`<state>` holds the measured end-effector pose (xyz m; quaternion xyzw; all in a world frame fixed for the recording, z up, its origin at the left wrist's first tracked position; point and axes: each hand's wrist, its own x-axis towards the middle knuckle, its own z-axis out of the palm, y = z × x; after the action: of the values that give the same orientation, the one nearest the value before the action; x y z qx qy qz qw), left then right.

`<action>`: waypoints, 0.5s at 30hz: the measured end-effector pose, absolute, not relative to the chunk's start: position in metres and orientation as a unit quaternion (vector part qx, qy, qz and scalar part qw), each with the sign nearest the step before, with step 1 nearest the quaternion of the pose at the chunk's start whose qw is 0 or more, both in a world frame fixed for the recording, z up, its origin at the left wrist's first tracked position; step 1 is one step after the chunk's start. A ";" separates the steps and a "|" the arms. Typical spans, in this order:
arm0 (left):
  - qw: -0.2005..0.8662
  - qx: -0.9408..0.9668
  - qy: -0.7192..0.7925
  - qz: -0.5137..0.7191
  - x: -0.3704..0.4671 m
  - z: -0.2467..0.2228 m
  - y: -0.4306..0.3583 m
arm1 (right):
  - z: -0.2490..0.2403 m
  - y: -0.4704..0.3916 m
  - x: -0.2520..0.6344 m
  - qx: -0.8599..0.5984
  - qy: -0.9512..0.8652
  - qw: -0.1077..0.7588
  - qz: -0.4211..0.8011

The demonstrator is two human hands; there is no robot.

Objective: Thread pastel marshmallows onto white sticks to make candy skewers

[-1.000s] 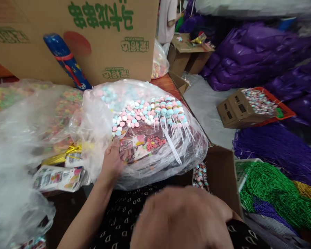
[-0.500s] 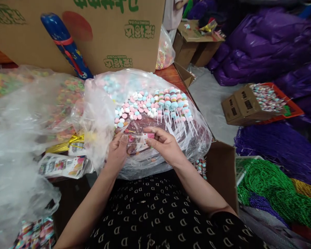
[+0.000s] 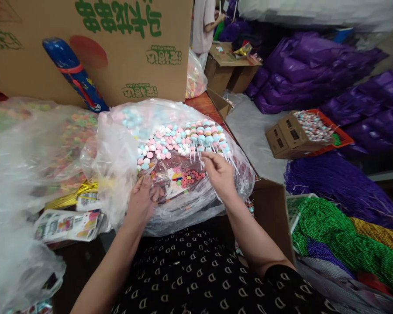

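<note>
My left hand (image 3: 142, 196) is closed on the left end of a clear printed wrapper (image 3: 177, 179), which lies over the plastic sheet. My right hand (image 3: 218, 172) is raised beside the candy skewers (image 3: 205, 133), its thumb and fingertips pinched together near the white sticks; whatever it may hold is too small to make out. Loose pink, white and blue candies (image 3: 163, 141) are heaped left of the skewers. Small red ring candies (image 3: 191, 178) show between my hands.
A big cardboard box (image 3: 118, 56) with a blue pencil-shaped case (image 3: 74, 74) stands behind. Printed bags (image 3: 67, 224) lie at left. An open carton (image 3: 273, 213) is at my right. A person (image 3: 203, 28) stands at the back.
My right hand has let go of the wrapper and moved right, toward the skewer sticks. My left hand stays at the wrapper's left end. The camera view has shifted slightly.
</note>
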<state>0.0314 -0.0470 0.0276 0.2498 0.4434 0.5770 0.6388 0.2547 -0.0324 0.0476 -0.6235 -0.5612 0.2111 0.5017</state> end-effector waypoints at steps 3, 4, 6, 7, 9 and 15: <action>0.651 0.229 0.434 0.579 0.026 0.028 -0.045 | 0.059 -0.016 0.279 -0.716 -0.593 0.356 0.096; 0.654 0.223 0.430 0.581 0.026 0.029 -0.045 | 0.064 -0.012 0.283 -0.741 -0.601 0.288 0.076; 0.660 0.212 0.426 0.581 0.026 0.031 -0.045 | 0.071 -0.006 0.284 -0.777 -0.604 0.162 0.065; 0.665 0.206 0.423 0.580 0.026 0.032 -0.045 | 0.073 -0.004 0.283 -0.787 -0.602 0.114 0.067; 0.679 0.196 0.410 0.577 0.025 0.035 -0.044 | 0.073 -0.002 0.278 -0.797 -0.597 0.057 0.071; 0.712 0.148 0.376 0.575 0.018 0.042 -0.042 | 0.055 0.002 0.278 -0.808 -0.576 0.118 0.038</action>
<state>0.0183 -0.0422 0.0416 0.1479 0.3756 0.5751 0.7116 0.2778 0.0023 0.0553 -0.8080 -0.5760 0.0378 0.1180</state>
